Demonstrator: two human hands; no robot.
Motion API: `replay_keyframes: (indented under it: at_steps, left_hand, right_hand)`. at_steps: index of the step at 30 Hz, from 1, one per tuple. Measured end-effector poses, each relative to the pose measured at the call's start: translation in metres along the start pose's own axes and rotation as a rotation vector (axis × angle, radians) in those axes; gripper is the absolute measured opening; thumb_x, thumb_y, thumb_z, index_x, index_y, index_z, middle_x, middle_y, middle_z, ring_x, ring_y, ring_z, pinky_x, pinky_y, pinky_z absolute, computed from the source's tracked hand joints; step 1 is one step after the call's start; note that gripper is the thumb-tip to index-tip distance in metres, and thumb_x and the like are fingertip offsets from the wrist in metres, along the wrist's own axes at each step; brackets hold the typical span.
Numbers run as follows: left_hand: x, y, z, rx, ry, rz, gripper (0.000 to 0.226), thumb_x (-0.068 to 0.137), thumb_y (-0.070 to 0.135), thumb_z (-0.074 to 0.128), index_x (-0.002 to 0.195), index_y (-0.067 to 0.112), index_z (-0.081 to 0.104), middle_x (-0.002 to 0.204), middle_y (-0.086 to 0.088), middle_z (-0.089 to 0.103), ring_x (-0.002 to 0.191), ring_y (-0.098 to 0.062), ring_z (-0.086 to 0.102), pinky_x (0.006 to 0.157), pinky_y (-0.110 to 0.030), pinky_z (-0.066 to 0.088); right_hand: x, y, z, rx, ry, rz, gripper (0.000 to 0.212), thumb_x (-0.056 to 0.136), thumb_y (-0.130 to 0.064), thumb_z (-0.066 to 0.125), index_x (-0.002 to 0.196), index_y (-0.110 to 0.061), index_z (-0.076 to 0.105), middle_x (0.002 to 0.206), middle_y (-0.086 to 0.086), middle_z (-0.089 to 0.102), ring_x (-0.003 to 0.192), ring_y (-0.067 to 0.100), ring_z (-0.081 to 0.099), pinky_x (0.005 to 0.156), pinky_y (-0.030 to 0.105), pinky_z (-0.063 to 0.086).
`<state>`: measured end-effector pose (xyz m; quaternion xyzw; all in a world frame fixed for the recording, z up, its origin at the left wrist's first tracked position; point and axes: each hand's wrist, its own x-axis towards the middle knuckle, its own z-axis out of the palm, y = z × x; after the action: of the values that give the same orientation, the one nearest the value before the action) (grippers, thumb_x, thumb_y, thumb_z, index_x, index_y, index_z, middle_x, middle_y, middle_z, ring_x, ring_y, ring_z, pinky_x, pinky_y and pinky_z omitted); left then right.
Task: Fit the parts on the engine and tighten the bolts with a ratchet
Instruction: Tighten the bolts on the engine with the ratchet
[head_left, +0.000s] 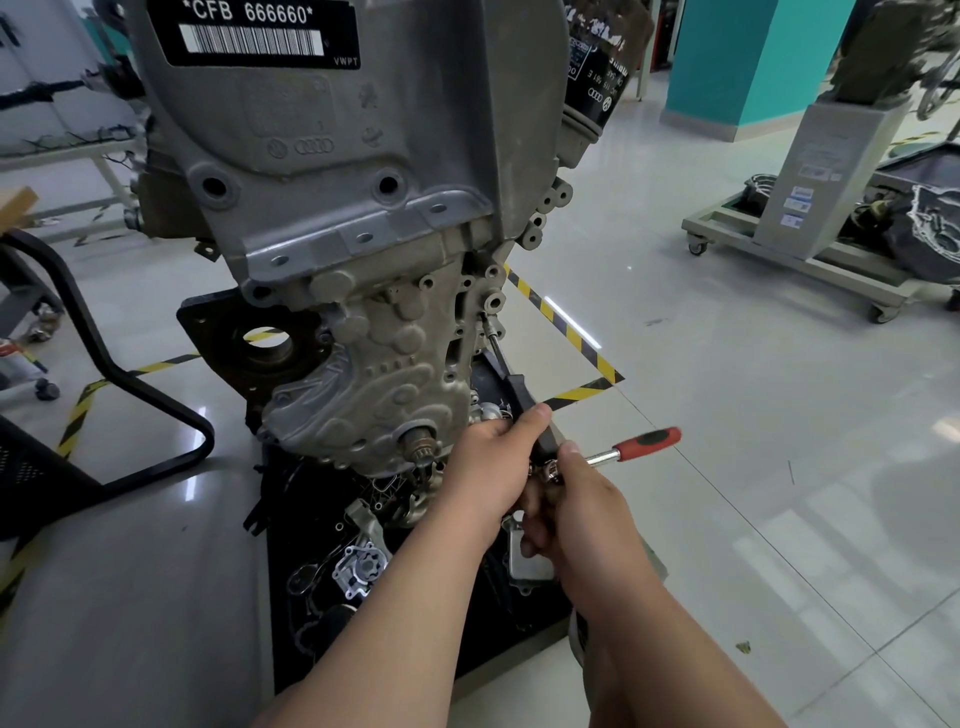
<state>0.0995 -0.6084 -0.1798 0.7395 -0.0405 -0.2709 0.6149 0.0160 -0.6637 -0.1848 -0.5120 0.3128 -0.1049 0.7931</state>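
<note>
Head view.

Engine (363, 249): it is standing in front of you, filling the frame from 12 o'clock to the centre. A black label (249, 31) reading *CFB 666660* is showing at its top.

Long black bar (519, 395): it is running from your hands up toward 11 o'clock. Its thin metal tip is meeting a bolt hole on the engine's right edge.

Left hand (493, 467): you are wrapping it round the lower part of the bar, thumb lying along it.

Ratchet (644, 444): its head is sitting at the bar's lower end, and its red and black handle is pointing toward 3 o'clock.

Right hand (576, 504): you are curling its fingers round the ratchet head, just beside your left hand.

Black mat (291, 597): it is lying under the engine at 6 o'clock, carrying loose metal parts (361, 566).

Oil filter (597, 62): it is sticking out at 1 o'clock.

Black chair frame (130, 374): it is standing at 9 o'clock.

Striped tape (566, 332): it is crossing the floor at 3 o'clock of the engine.

Wheeled stand (810, 208): it is standing at 2 o'clock, well apart.
</note>
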Motion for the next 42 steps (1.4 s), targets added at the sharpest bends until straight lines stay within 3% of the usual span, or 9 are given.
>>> replay_keyframes:
  at_steps: [9, 14, 18, 23, 26, 30, 35, 38, 42]
  left_hand:
    - [-0.001, 0.000, 0.002, -0.009, -0.063, -0.018, 0.069, 0.071, 0.063, 0.060, 0.095, -0.002, 0.058, 0.040, -0.014, 0.048, 0.029, -0.023, 0.043, 0.038, -0.021, 0.037]
    - [0.004, -0.003, 0.004, -0.012, 0.015, 0.020, 0.056, 0.076, 0.054, 0.063, 0.089, -0.001, 0.063, 0.054, -0.006, 0.048, 0.039, -0.018, 0.042, 0.043, -0.021, 0.033]
    - [0.006, -0.004, 0.006, -0.002, 0.021, 0.041, 0.038, 0.080, 0.049, 0.063, 0.080, 0.011, 0.066, 0.059, -0.001, 0.050, 0.041, -0.011, 0.039, 0.041, -0.018, 0.030]
    - [0.005, -0.004, 0.006, -0.033, 0.014, 0.044, 0.043, 0.084, 0.044, 0.064, 0.085, 0.001, 0.067, 0.066, -0.004, 0.054, 0.057, -0.016, 0.049, 0.054, -0.024, 0.040]
    - [0.003, -0.003, 0.006, -0.048, 0.005, 0.044, 0.043, 0.085, 0.043, 0.064, 0.095, 0.002, 0.069, 0.075, -0.006, 0.064, 0.065, -0.015, 0.059, 0.062, -0.028, 0.048]
    - [0.003, -0.001, 0.006, -0.098, -0.005, 0.036, 0.027, 0.085, 0.041, 0.066, 0.072, 0.018, 0.074, 0.070, -0.001, 0.070, 0.064, -0.013, 0.065, 0.060, -0.024, 0.051]
    - [0.002, -0.002, 0.005, -0.100, 0.011, 0.044, 0.030, 0.084, 0.040, 0.067, 0.080, 0.011, 0.072, 0.075, -0.006, 0.065, 0.070, -0.018, 0.062, 0.067, -0.030, 0.050]
    - [0.002, -0.001, 0.003, -0.079, 0.024, 0.042, 0.035, 0.083, 0.044, 0.067, 0.077, 0.010, 0.070, 0.063, 0.001, 0.059, 0.058, -0.012, 0.056, 0.055, -0.021, 0.044]
    - [0.000, 0.002, 0.002, -0.074, 0.013, 0.035, 0.041, 0.080, 0.050, 0.068, 0.076, 0.010, 0.069, 0.050, 0.003, 0.053, 0.040, -0.011, 0.048, 0.042, -0.017, 0.038]
  right_hand:
    - [0.001, -0.005, -0.003, 0.227, -0.147, 0.130, 0.039, 0.104, -0.040, 0.034, 0.088, -0.012, 0.055, 0.050, 0.004, 0.044, 0.039, 0.016, 0.033, 0.041, 0.027, 0.037]
    - [0.003, 0.001, -0.006, -0.142, -0.006, -0.014, 0.042, 0.100, -0.044, 0.036, 0.083, -0.011, 0.054, 0.054, 0.002, 0.052, 0.045, 0.016, 0.047, 0.045, 0.027, 0.044]
    - [0.002, 0.007, -0.007, -0.361, 0.086, -0.182, 0.022, 0.097, -0.046, 0.041, 0.097, -0.028, 0.054, 0.077, -0.008, 0.063, 0.073, 0.013, 0.060, 0.071, 0.037, 0.051]
    - [-0.005, 0.007, -0.003, -0.521, 0.089, -0.320, 0.020, 0.097, -0.045, 0.040, 0.115, -0.052, 0.036, 0.088, -0.018, 0.065, 0.081, -0.004, 0.061, 0.064, 0.022, 0.040]
    - [-0.010, 0.004, 0.000, -0.540, 0.087, -0.332, 0.028, 0.096, -0.045, 0.039, 0.102, -0.069, 0.028, 0.092, -0.020, 0.064, 0.085, -0.006, 0.060, 0.065, 0.019, 0.039]
    - [-0.014, 0.000, 0.003, -0.554, 0.078, -0.385, 0.037, 0.095, -0.044, 0.039, 0.092, -0.078, 0.025, 0.096, -0.016, 0.060, 0.086, -0.003, 0.060, 0.067, 0.023, 0.042]
    - [-0.010, 0.005, 0.004, -0.508, 0.077, -0.413, 0.036, 0.097, -0.042, 0.038, 0.093, -0.077, 0.030, 0.090, -0.017, 0.061, 0.085, -0.004, 0.059, 0.069, 0.026, 0.043]
    - [-0.004, 0.008, 0.003, -0.400, 0.058, -0.354, 0.033, 0.100, -0.040, 0.038, 0.096, -0.073, 0.038, 0.094, -0.020, 0.066, 0.085, -0.003, 0.061, 0.075, 0.025, 0.045]
    - [0.002, 0.007, -0.001, -0.242, 0.060, -0.164, 0.032, 0.099, -0.046, 0.035, 0.105, -0.027, 0.060, 0.073, -0.009, 0.059, 0.067, 0.011, 0.056, 0.065, 0.030, 0.046]
